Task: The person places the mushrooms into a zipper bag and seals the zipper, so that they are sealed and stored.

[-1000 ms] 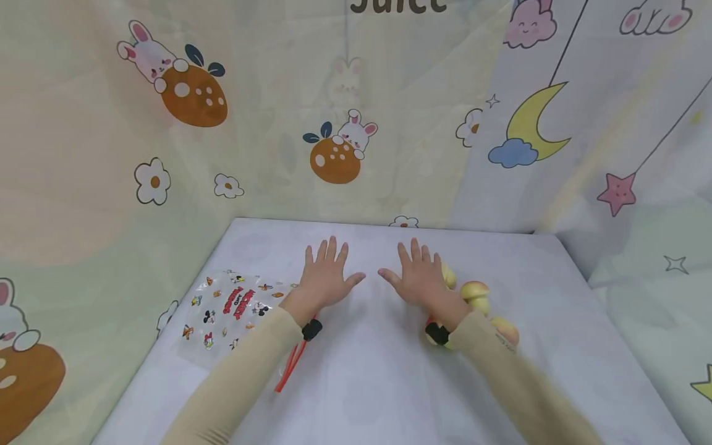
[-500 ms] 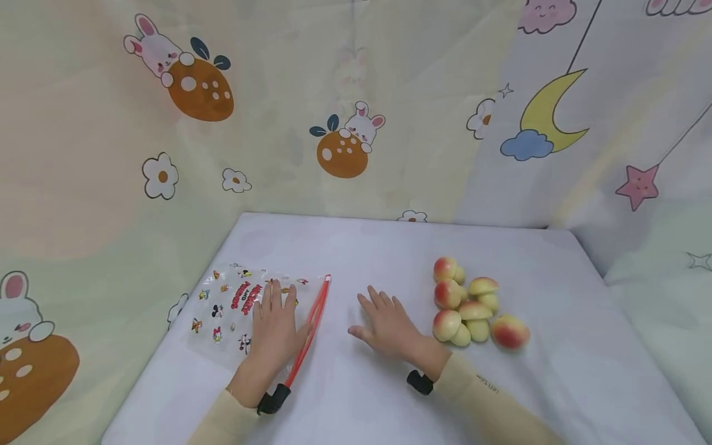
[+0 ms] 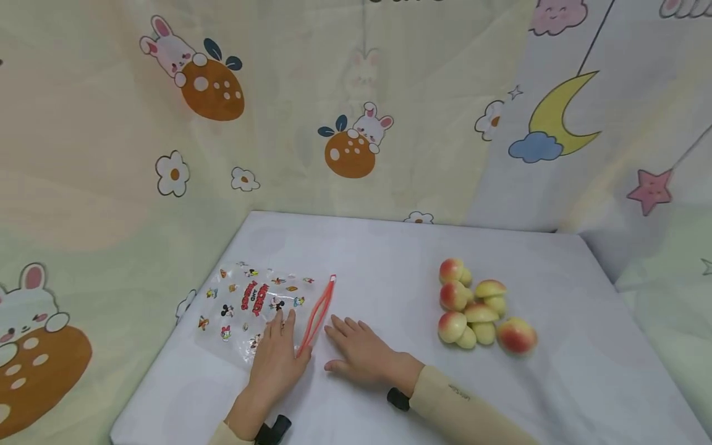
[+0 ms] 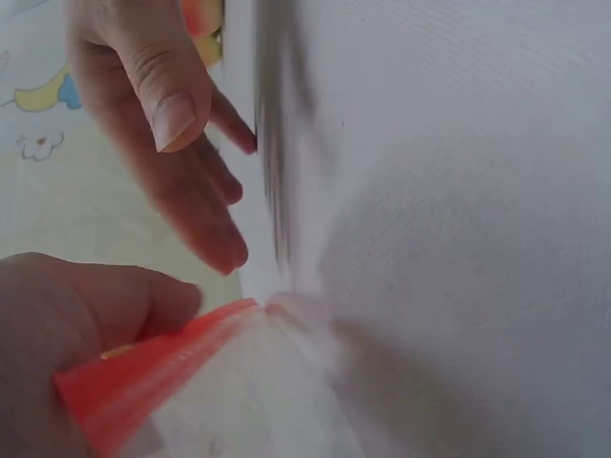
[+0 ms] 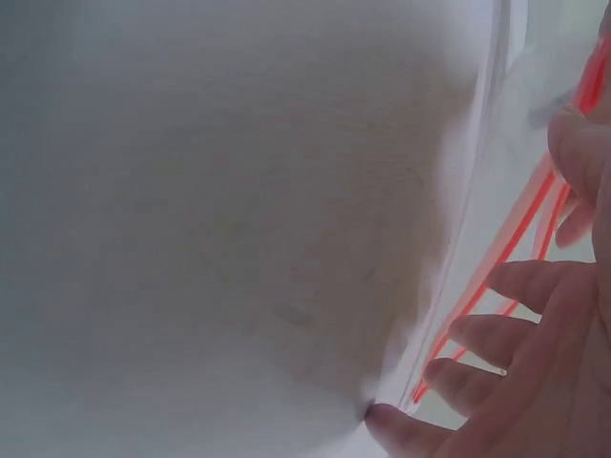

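Note:
A clear zip bag (image 3: 233,330) with cartoon prints lies flat at the table's left, its red zip edge (image 3: 319,309) facing right. My left hand (image 3: 275,364) lies over the bag's near right part with fingers stretched. Its thumb is right at the lower end of the red edge, which in the left wrist view passes close beside the thumb (image 4: 177,301). My right hand (image 3: 361,352) is just right of the edge, palm down, holding nothing. In the right wrist view its fingers (image 5: 487,334) are spread and slightly bent, overlapping the red edge, one fingertip right at the tabletop.
Several mushroom-shaped pieces (image 3: 481,313) with red-and-yellow caps and pale stems sit clustered on the right of the white table (image 3: 389,247). One more capped piece (image 3: 517,337) lies at their right. A printed cloth (image 3: 278,93) hangs behind and beside the table.
Both hands have come back and down from above the table. The left has gone onto the bag, and the right has moved left, away from the mushroom-shaped pieces to the red edge.

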Action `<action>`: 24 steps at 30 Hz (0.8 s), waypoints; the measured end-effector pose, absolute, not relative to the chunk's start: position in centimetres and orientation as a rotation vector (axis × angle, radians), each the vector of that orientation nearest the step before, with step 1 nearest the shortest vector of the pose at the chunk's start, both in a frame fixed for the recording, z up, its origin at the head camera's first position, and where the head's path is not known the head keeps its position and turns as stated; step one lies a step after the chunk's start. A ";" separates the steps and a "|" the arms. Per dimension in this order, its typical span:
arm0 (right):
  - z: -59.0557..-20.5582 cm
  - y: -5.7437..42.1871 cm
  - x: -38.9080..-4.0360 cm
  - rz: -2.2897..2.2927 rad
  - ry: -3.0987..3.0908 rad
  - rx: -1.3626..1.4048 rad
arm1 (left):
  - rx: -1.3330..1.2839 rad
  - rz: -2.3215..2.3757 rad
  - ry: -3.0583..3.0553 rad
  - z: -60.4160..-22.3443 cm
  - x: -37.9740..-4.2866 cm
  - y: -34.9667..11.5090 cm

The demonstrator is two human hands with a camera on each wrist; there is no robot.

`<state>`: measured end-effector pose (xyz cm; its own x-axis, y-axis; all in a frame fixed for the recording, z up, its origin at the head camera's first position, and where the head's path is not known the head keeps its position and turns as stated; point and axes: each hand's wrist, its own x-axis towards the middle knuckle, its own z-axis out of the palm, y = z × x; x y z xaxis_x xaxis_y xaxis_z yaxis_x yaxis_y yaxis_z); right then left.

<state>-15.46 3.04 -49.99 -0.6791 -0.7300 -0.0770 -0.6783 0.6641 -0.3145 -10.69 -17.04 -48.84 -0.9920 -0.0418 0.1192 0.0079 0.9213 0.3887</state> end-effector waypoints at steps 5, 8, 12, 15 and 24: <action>-49.6 2.6 -15.6 -0.365 2.687 -1.194 | 0.046 -0.741 -2.945 -49.5 -11.5 -16.9; -49.5 2.5 -15.8 -0.359 2.687 -1.200 | 0.028 -0.779 -2.943 -49.9 -12.1 -16.5; -49.8 2.9 -16.3 -0.370 2.734 -1.151 | -0.022 -0.821 -2.935 -50.2 -13.0 -15.6; -50.1 3.4 -16.6 -0.408 2.787 -1.074 | -0.047 -0.850 -2.921 -50.3 -13.8 -14.9; -50.6 5.2 -18.2 -0.456 2.859 -0.856 | -0.152 -0.901 -2.891 -50.9 -16.9 -12.4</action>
